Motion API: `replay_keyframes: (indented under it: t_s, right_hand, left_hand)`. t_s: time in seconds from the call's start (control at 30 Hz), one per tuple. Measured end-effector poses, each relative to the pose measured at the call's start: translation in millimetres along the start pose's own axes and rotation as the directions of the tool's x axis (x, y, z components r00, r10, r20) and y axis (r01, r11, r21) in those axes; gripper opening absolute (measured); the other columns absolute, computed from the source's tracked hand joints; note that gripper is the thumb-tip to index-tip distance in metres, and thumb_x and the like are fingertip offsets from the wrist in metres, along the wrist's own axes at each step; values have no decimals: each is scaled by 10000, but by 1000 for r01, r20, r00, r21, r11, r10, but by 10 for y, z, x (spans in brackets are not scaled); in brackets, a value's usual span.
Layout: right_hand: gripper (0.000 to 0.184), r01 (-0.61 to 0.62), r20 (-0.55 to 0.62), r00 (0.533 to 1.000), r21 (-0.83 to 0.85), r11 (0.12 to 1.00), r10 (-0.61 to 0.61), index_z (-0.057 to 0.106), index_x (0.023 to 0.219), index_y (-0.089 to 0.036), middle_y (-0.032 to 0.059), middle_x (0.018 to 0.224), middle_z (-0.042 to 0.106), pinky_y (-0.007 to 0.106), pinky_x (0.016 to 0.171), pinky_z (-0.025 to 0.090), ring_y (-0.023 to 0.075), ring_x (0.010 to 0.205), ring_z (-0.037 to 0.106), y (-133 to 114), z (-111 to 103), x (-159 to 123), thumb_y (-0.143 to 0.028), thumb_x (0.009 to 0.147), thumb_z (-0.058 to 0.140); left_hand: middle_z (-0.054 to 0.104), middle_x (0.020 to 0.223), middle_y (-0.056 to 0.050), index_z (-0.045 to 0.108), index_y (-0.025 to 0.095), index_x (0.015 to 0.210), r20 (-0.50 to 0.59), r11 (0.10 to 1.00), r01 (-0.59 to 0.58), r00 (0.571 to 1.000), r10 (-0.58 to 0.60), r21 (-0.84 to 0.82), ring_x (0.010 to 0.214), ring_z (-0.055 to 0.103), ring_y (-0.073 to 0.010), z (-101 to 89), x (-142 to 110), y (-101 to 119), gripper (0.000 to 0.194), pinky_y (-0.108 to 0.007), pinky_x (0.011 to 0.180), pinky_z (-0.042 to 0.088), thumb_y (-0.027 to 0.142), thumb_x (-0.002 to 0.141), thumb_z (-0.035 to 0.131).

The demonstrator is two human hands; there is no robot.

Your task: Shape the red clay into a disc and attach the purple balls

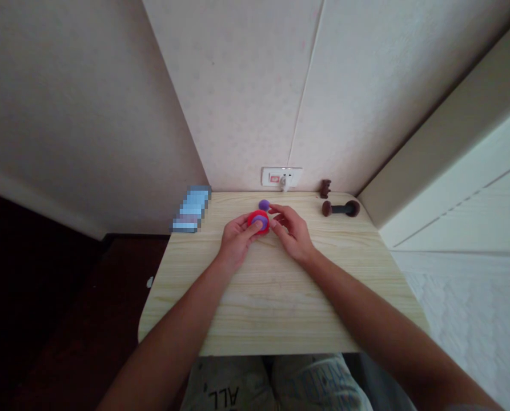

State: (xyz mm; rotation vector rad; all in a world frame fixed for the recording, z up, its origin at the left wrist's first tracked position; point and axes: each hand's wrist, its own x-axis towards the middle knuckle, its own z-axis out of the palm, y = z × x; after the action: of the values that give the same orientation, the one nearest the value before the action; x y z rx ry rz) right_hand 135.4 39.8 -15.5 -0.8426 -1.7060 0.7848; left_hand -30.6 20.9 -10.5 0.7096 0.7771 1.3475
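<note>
My left hand (236,238) grips a small round red object with a purple middle (260,219), its thumb pressed on the front. Close to it on the right is my right hand (294,233), fingers bent and spread apart. The right thumb is by the red rim, and whether it touches I cannot make out. Just beyond the red object, a small purple rounded piece (264,204) is near the tip of my right index finger. Contact between that finger and the piece is unclear.
The pale wood-grain table (276,308) stands against the wall. A blurred-out phone-like rectangle (192,209) lies at its left edge. Toward the back right are a dumbbell-shaped dark object (341,209) and a small brown figure (325,188). A wall socket (274,177) holds a plug.
</note>
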Motion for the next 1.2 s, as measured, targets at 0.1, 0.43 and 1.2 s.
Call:
replay_keyframes:
  t_s: [0.1, 0.43, 1.2]
  right_hand:
    - [480, -152, 72, 987, 147, 977, 143, 621, 1334, -229, 110, 1186, 720, 369, 778, 614, 203, 858, 699, 15, 10, 7, -491, 932, 652]
    - [410, -360, 213, 930, 355, 863, 300, 744, 1111, -192, 50, 951, 774, 310, 695, 597, 180, 742, 702, 21, 23, 38, -523, 870, 714]
    - [602, -153, 57, 988, 170, 973, 146, 622, 1275, -225, 108, 1159, 709, 363, 775, 609, 205, 884, 695, 31, 28, 11, -489, 774, 827]
  left_hand:
    - [792, 1029, -100, 755, 137, 1036, 8, 1000, 9, 1000, -9, 5, 923, 739, -204, -2, -3, -8, 449, -359, 886, 589, 277, 644, 924]
    - [786, 979, -88, 759, 133, 1082, 51, 993, -15, 999, 9, 116, 848, 726, -195, -43, 2, -56, 524, -333, 820, 585, 233, 601, 942]
    - [776, 949, -80, 769, 133, 1001, 23, 1000, 4, 1000, -4, 11, 808, 710, -148, -21, 16, -25, 375, -270, 765, 580, 356, 719, 873]
